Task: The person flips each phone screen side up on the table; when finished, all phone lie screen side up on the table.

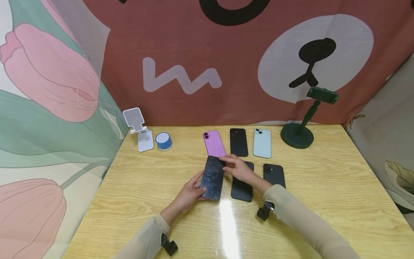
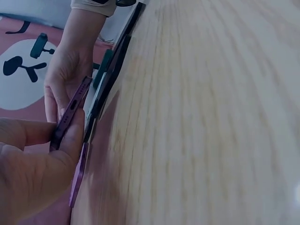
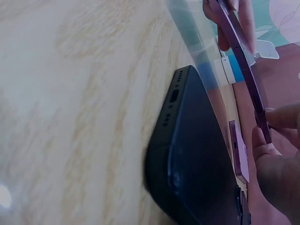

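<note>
A phone (image 1: pixel 212 178) with a dark, smudged screen facing up is held slightly tilted above the table. Its edge looks purple in the left wrist view, where the charging port shows. My left hand (image 1: pixel 188 197) grips it by the lower left edge, thumb at the front corner. With thumb and fingers, my right hand (image 1: pixel 238 168) pinches its upper right corner. Under the right hand and forearm lies a black phone (image 1: pixel 242 190), partly hidden. Another black phone (image 1: pixel 274 173) is partly covered by the right sleeve.
Behind the hands lie a purple phone (image 1: pixel 214 143), a black phone (image 1: pixel 238 142) and a light blue phone (image 1: pixel 262 145). At the back left stand a white phone stand (image 1: pixel 145 141) and a blue-and-white cylinder (image 1: pixel 164 141). A dark green stand (image 1: pixel 297 136) is at the back right.
</note>
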Demonstrator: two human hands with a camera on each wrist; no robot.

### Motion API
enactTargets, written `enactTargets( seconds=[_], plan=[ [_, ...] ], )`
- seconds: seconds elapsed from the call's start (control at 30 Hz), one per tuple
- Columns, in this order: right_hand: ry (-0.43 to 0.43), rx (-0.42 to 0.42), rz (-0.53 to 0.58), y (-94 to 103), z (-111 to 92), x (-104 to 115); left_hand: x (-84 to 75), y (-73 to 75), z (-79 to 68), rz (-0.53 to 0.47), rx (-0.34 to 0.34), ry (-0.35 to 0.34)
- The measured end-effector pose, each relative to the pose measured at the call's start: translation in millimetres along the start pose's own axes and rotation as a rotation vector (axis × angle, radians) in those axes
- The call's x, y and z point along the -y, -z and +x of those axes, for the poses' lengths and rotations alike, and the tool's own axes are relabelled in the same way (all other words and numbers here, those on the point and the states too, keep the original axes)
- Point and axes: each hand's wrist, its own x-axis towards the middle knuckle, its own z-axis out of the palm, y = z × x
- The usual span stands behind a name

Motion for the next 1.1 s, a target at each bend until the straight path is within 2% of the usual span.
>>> enactTargets(
  seconds=[0.27,0.53,0.77,0.9,1.1],
  plan=[
    [0.099,0.013,0.039,1.0,-2.4,-2.7,1.1,0.6,0.5,0.106,-0.051,0.01],
    [0.002,0.033,-0.024,-3.5,2.3,-2.7,4.8,4.3,2.9,0.353,-0.113,-0.065],
    [-0.019,0.025,-0.041,-6.1,4.2,0.8,6.6,6.9,4.5,0.424,-0.148,-0.069],
    [-0.022,0.033,-0.047,-6.5,4.6,2.8,4.8,7.6,5.7,0.496,-0.126,-0.091],
    [-0.05,0.049,-0.083,-8.4,4.0,3.9,1.6,6.0,6.9,0.592,-0.145,-0.112]
  ],
)
